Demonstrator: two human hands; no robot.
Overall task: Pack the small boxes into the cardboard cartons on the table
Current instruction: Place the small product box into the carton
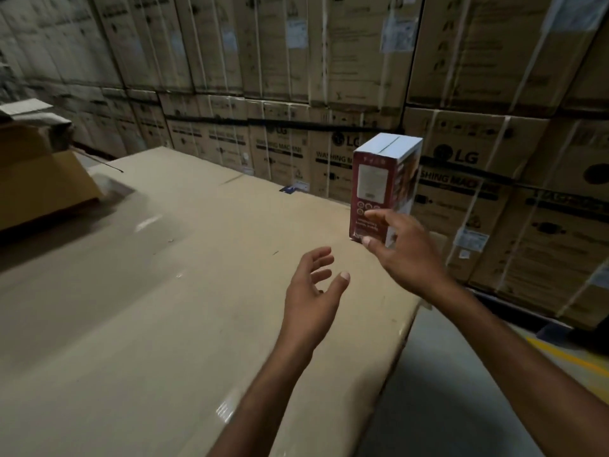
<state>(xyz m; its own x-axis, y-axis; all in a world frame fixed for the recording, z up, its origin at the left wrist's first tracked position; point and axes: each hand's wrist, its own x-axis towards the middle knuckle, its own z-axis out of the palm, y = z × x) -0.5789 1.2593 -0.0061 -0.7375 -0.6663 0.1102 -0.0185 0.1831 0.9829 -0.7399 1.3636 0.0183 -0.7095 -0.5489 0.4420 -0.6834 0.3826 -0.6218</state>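
— Cardboard covers the table point(148, 308) nearest us. What are the hands doing?
— Nearer, the left hand point(311, 291) hangs above it, fingers spread and loose, holding nothing. Beyond it, the right hand point(402, 252) grips the lower end of the small box point(382, 179), upright by the table's far right edge.
— Farther back?
— Open cardboard carton point(39, 183) at far left; stacked washing-machine cartons point(296, 61) behind.

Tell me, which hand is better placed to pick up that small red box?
The right hand: its fingers touch the lower part of the small red box near the right edge of the table. The left hand hovers open over the table, short of the box.
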